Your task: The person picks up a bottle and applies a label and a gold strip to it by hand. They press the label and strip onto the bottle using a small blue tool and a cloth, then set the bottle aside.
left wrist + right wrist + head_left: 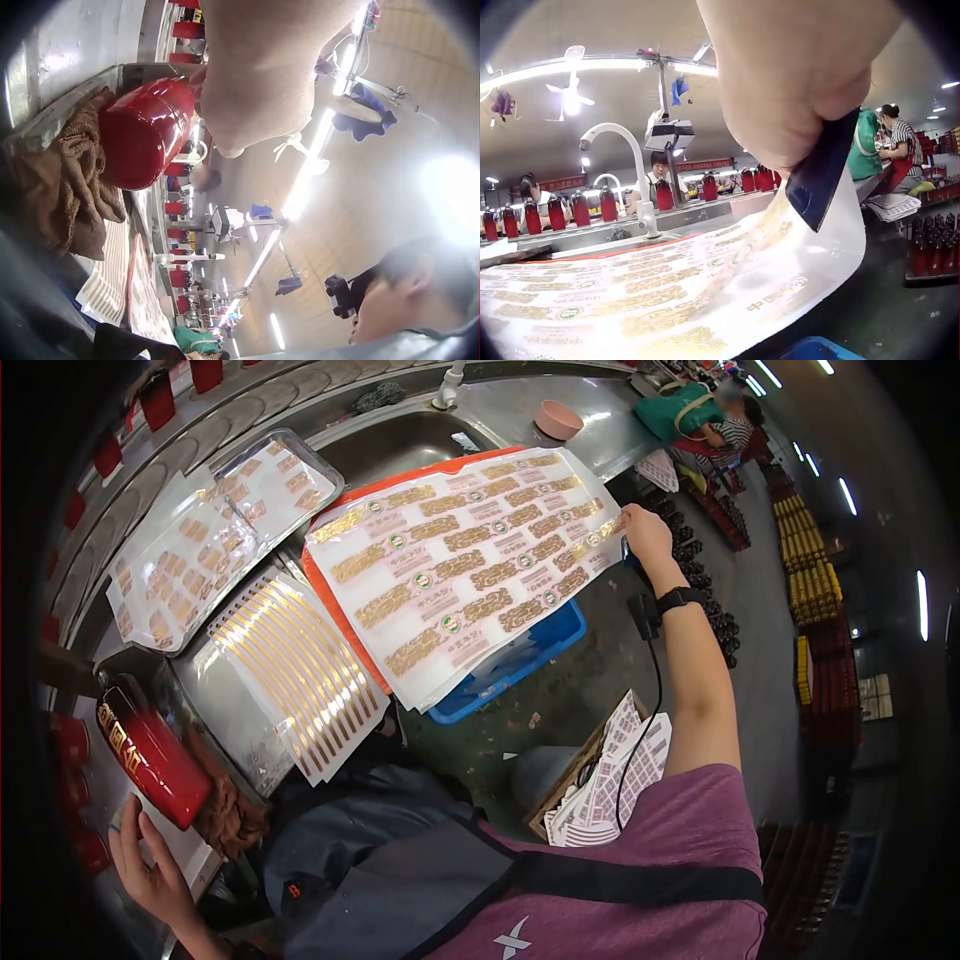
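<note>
A large white sheet (437,595) with rows of gold and pink labels lies on an orange-red board (318,575). At the sheet's right edge is my right hand (652,540), fingers curled; the right wrist view shows it gripping a dark blue flat piece (821,180) above the labels (660,289). A raised, see-through strip (739,262) runs up toward that hand, whose fingertips are hidden. My left hand (150,865), fingers apart and holding nothing visible, is beside a glossy red bottle (165,760) lying tilted. The left wrist view shows the bottle (142,135) beyond the hand (255,75).
Gold-striped strips (300,670) and label trays (180,575) lie left of the sheet. A brown cloth (228,815) is by the bottle. Behind are a sink (400,445) and pink bowl (558,420). Below are a blue crate (540,660) and a box of used sheets (610,780).
</note>
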`<state>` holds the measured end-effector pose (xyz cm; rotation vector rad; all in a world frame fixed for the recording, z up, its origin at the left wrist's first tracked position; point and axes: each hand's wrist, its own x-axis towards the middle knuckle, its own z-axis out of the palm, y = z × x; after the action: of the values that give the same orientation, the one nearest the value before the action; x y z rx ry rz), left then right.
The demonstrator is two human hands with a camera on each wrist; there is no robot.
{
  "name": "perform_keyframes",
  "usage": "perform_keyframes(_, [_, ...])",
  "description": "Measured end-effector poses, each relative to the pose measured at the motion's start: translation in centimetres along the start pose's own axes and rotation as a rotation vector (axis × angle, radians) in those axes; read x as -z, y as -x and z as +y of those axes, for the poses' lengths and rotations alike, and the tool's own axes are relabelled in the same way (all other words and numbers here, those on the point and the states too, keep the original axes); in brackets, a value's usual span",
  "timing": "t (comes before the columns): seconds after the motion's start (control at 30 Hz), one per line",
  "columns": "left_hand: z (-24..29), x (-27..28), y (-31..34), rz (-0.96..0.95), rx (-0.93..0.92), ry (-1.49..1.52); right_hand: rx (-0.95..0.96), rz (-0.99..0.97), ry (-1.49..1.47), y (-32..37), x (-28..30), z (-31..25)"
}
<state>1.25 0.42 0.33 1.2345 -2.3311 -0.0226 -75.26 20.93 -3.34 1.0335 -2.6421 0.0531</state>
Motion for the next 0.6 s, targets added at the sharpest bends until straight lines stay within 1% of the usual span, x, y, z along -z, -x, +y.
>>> perform_keyframes(0.07, [0.2,0.2,0.0,0.002,-0.003,-0.008,0.063,-0.017,0.122,0.1,0.9,-0.6])
perform_keyframes(0.1, [0.2,0.2,0.1,0.003,-0.001,-0.007,0.066,-0.017,0.123,0.3,1.5,-1.0])
perform_keyframes(0.17, [0.1,0.3,0.1,-0.002,0.049,0.064,0.191,0.063,0.093,0.8,3.0,-1.6])
perform_keyframes(0.2, [-0.1,0.3,0.1,-0.001,0.053,0.064,0.194,0.063,0.094,1.0,4.3,-2.4])
perform_keyframes(0.27, [-0.7,0.4,0.0,-0.024,-0.033,-0.018,0.210,-0.024,-0.094,1.5,7.5,-4.9])
perform_keyframes(0.3, [-0.7,0.4,-0.2,-0.024,-0.030,-0.021,0.213,-0.024,-0.096,2.0,9.6,-6.6])
perform_keyframes(0.37, [-0.4,0.4,-1.3,-0.010,-0.069,0.003,0.342,-0.160,-0.197,3.4,14.2,-11.2])
perform_keyframes(0.43, [2.4,1.4,-3.8,-0.060,-0.148,0.117,0.417,-0.211,-0.320,5.6,18.0,-16.2])
perform_keyframes(0.53, [5.9,2.0,-6.6,-0.144,-0.261,0.447,0.713,-0.285,-0.537,8.5,21.5,-23.0])
perform_keyframes(0.57, [7.3,1.9,-7.2,-0.185,-0.278,0.567,0.822,-0.326,-0.625,9.7,22.3,-25.2])
perform_keyframes(0.6, [8.7,1.7,-7.6,-0.242,-0.269,0.749,0.936,-0.342,-0.664,10.9,23.1,-27.4])
